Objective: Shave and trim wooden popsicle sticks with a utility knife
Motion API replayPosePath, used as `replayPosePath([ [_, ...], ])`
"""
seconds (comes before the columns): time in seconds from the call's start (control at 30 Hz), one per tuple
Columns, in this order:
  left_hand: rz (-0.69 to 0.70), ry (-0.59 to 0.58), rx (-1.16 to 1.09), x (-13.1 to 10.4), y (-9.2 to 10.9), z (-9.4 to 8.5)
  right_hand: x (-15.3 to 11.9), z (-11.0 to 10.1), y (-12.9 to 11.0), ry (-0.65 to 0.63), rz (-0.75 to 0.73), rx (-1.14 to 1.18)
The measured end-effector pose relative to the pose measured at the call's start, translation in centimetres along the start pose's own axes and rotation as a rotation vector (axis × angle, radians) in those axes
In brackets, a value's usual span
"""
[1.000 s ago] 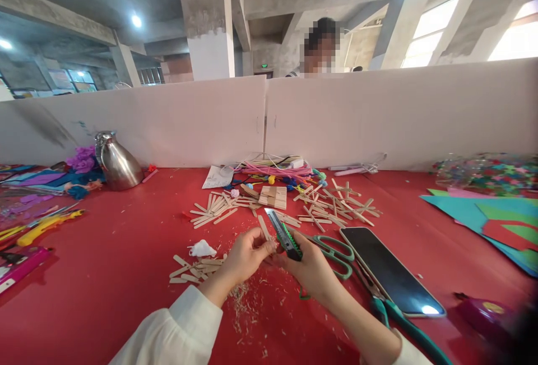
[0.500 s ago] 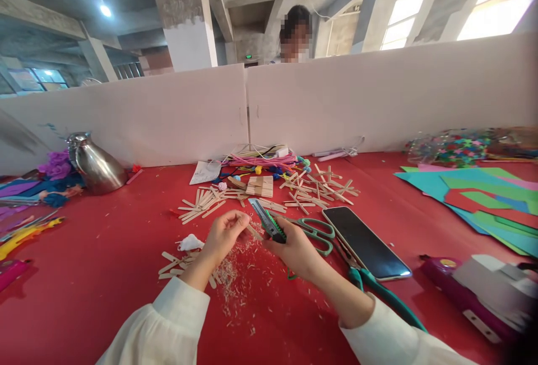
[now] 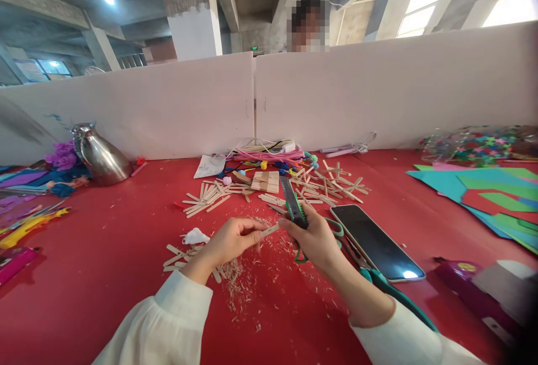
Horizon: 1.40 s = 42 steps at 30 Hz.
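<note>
Between the fingers of my left hand [image 3: 230, 240] is one end of a wooden craft stick [image 3: 270, 230], held over the red table. My right hand [image 3: 313, 236] grips a utility knife [image 3: 294, 202], its blade pointing up and away from me. The right fingertips also touch the stick's other end. Below my hands lie wood shavings [image 3: 239, 283] and a small pile of craft sticks [image 3: 179, 257] beside a crumpled white scrap [image 3: 196, 236]. Green-handled scissors [image 3: 337, 227] are partly hidden behind my right hand.
A phone [image 3: 378, 241] and green-handled pliers [image 3: 395, 295] lie to the right, near a purple glue gun [image 3: 466, 283]. Further back are loose craft sticks [image 3: 205, 197], pink pipe cleaners [image 3: 269, 155] and a steel jug [image 3: 101, 155]. Coloured paper [image 3: 496, 197] sits far right. A person [image 3: 309, 20] is behind the white partition [image 3: 189, 107].
The craft stick has swung from sloping down to the right to sloping up. The knife has turned more upright, and my left fingers now point further right. The view has shifted slightly.
</note>
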State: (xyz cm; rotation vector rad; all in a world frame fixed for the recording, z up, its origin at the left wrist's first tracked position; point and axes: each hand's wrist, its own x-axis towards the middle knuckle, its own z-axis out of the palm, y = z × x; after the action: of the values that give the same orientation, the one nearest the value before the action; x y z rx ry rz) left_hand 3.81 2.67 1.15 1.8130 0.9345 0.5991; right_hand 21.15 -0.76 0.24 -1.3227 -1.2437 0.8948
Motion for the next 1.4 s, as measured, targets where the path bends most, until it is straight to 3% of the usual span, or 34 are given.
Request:
replayPosePath([
  [0.1,0.019,0.043,0.04,0.2,-0.5,0.1,-0.3,0.0,-0.4,0.014,-0.047,-0.08],
  [0.2,0.059,0.215,0.054,0.6,-1.3,-0.3,-0.8,0.2,-0.5,0.01,-0.115,-0.14],
  [0.43,0.116,0.433,0.108,1.1,-2.0,-1.0,-1.3,0.4,0.1,-0.155,-0.338,-0.437],
  [0.63,0.138,0.436,0.134,1.0,-2.0,-0.8,-1.6,0.5,-0.1,-0.216,-0.304,-0.511],
  [1.07,0.174,0.453,0.278,0.8,-1.8,-0.5,-2.0,0.6,-0.3,-0.198,-0.326,-0.479],
  [1.27,0.15,0.51,0.412,0.8,-1.4,-0.2,-2.2,0.9,-0.5,-0.239,-0.191,-0.393],
  [1.4,0.134,0.516,0.428,0.9,-1.4,0.0,-2.2,1.0,-0.6,-0.212,-0.21,-0.404],
])
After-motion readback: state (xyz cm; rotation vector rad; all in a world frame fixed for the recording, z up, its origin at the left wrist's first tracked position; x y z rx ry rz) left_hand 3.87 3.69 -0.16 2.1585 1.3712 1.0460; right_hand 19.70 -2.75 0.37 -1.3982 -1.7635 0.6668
